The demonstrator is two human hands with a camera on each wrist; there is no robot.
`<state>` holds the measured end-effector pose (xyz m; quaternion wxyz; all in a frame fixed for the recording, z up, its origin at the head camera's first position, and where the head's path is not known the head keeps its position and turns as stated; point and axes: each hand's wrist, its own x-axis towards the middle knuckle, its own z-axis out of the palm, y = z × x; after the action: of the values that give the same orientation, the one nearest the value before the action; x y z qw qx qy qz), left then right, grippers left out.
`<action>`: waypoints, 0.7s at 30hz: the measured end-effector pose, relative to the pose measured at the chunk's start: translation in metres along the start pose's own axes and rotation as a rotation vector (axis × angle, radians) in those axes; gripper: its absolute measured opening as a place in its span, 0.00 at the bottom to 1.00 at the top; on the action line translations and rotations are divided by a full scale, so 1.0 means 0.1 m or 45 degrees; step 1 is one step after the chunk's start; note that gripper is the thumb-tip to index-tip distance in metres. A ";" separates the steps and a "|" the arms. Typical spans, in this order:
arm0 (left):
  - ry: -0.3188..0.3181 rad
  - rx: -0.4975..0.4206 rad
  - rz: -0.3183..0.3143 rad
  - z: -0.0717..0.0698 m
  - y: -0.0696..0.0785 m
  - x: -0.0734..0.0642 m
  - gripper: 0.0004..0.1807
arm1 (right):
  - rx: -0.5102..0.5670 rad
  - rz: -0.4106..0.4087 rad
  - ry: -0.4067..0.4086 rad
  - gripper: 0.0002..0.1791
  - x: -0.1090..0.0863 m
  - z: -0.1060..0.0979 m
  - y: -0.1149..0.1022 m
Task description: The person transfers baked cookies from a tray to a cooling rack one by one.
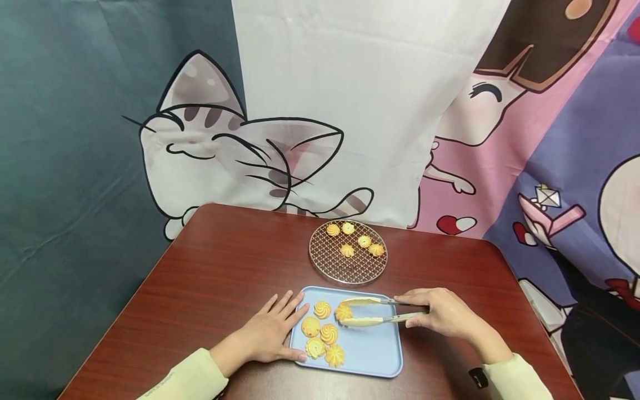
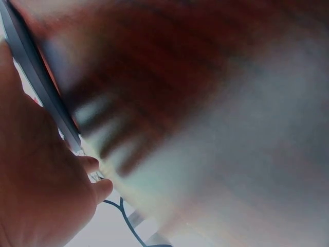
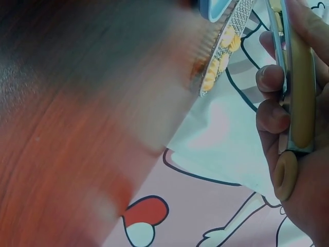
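Note:
In the head view my left hand [image 1: 272,333] lies with its fingers spread against the left edge of a light blue tray [image 1: 372,355]. The left wrist view shows that hand [image 2: 49,164] beside the tray's edge [image 2: 38,74]. My right hand [image 1: 442,311] grips a pair of tongs [image 1: 367,321] from the right, their cream tips on either side of a piped cookie [image 1: 343,311] over the tray. Several more golden cookies [image 1: 328,334] lie on the tray's left half. Up close in the right wrist view, fingers curl round the tongs' handle [image 3: 302,98].
Behind the tray stands a round wire rack [image 1: 345,269] with several small cookies [image 1: 347,250] on it. Both rest on a reddish-brown wooden table [image 1: 240,250]. A cartoon-printed cloth [image 1: 370,100] hangs along the table's far edge.

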<state>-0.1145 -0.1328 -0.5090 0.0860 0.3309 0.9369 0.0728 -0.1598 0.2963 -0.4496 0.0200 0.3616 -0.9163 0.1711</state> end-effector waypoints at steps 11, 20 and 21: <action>0.004 -0.001 0.003 0.00 0.00 -0.01 0.57 | -0.021 0.038 -0.013 0.28 -0.02 -0.14 -0.03; 0.000 -0.013 -0.008 0.01 0.00 -0.01 0.57 | -0.026 0.056 0.003 0.28 -0.02 -0.19 -0.03; -0.001 -0.012 -0.008 0.01 0.00 -0.01 0.57 | -0.029 0.056 0.006 0.28 -0.02 -0.20 -0.03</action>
<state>-0.1140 -0.1334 -0.5101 0.0881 0.3278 0.9375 0.0768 -0.1579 0.3022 -0.4305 0.0226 0.3408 -0.9258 0.1621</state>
